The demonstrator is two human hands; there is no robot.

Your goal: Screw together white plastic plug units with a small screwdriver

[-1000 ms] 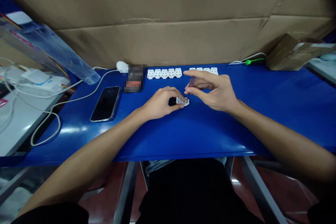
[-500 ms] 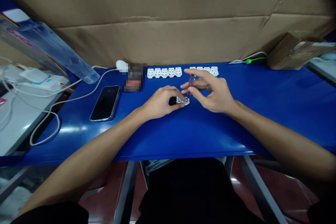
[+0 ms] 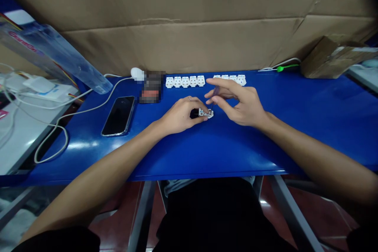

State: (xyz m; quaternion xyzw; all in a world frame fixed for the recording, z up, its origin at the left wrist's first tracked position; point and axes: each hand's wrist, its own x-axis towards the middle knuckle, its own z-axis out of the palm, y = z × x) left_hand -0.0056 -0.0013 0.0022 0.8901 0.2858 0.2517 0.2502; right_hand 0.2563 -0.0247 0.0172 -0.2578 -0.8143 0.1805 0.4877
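My left hand (image 3: 180, 115) rests on the blue table and pinches a small white plastic electrical module (image 3: 206, 113) at its fingertips. A dark object (image 3: 194, 113) lies partly hidden under those fingers. My right hand (image 3: 240, 104) holds a small screwdriver with a translucent purple handle (image 3: 215, 93) between thumb and fingers. Its thin shaft reaches down into the top of the white module.
Two rows of white modules (image 3: 184, 82) line the table's back edge. A black smartphone (image 3: 118, 116) and a blurred box (image 3: 151, 86) sit left of my hands. A white cable (image 3: 85, 104) runs across the blue table (image 3: 265, 149), and a cardboard package (image 3: 330, 59) stands back right.
My right fingers have shifted around the screwdriver handle, and the hand has eased slightly left. The white module stays in my left hand with the shaft still in it.
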